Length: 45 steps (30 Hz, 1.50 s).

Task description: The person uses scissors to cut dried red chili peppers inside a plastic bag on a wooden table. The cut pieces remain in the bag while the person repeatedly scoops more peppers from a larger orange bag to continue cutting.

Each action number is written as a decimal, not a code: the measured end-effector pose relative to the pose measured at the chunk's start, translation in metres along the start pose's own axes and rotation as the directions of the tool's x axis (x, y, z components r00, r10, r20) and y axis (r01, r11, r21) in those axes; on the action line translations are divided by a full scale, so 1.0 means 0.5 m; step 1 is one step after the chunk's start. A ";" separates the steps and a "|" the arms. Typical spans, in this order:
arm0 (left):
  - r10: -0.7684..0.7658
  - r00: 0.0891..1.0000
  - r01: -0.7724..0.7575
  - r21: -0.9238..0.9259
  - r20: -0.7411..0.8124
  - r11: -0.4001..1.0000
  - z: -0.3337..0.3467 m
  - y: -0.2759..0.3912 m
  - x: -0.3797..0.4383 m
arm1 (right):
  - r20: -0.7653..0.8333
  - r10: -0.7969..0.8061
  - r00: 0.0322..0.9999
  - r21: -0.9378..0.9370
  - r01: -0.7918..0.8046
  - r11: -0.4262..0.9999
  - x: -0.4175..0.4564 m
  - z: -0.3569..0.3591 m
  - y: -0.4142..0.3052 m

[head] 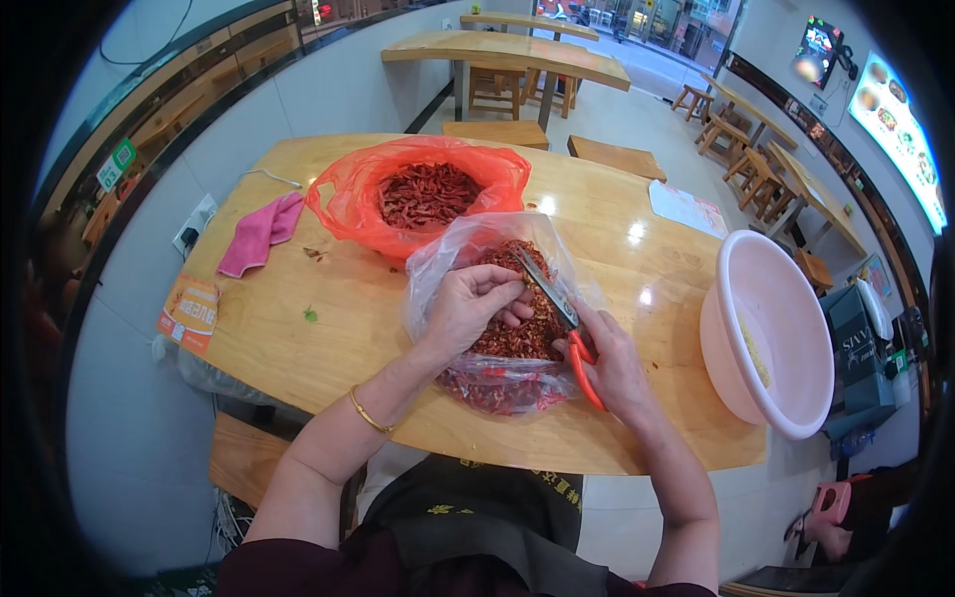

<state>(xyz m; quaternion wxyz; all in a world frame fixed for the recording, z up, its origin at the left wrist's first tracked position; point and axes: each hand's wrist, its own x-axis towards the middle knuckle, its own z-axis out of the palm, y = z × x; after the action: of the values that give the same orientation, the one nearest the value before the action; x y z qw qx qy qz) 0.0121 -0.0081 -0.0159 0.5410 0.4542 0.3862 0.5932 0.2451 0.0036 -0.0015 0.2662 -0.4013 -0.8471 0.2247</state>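
My right hand (615, 366) grips scissors (548, 291) by their red-orange handles. Their metal blades point up and left over a clear plastic bag (436, 261) of cut dried red chilies (515, 339). Close to the blades, my left hand (477, 302) hovers above the cut pieces with thumb and fingers drawn together; whether a chili is pinched there is hidden. Just behind, a red plastic bag (339, 190) lies spread wide around whole dried red chilies (429, 195).
A pale pink basin (776, 328) with some yellowish food inside stands at the table's right edge. On the wooden table (358, 306) lie a pink cloth (261, 233), a printed card (189, 310) and a paper sheet (686, 207). Stools (492, 134) stand beyond.
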 end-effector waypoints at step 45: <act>0.485 0.862 -0.123 0.868 -0.147 0.481 -0.183 0.200 0.100 | -0.233 -0.139 0.963 -0.114 0.114 0.987 0.008 0.001 0.043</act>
<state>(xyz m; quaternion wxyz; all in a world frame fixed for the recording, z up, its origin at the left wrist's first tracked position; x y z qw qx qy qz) -0.1046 0.0329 0.0590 0.0568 0.5958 0.6273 0.4983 0.2546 0.0193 -0.0137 0.3602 -0.3833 -0.8427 0.1144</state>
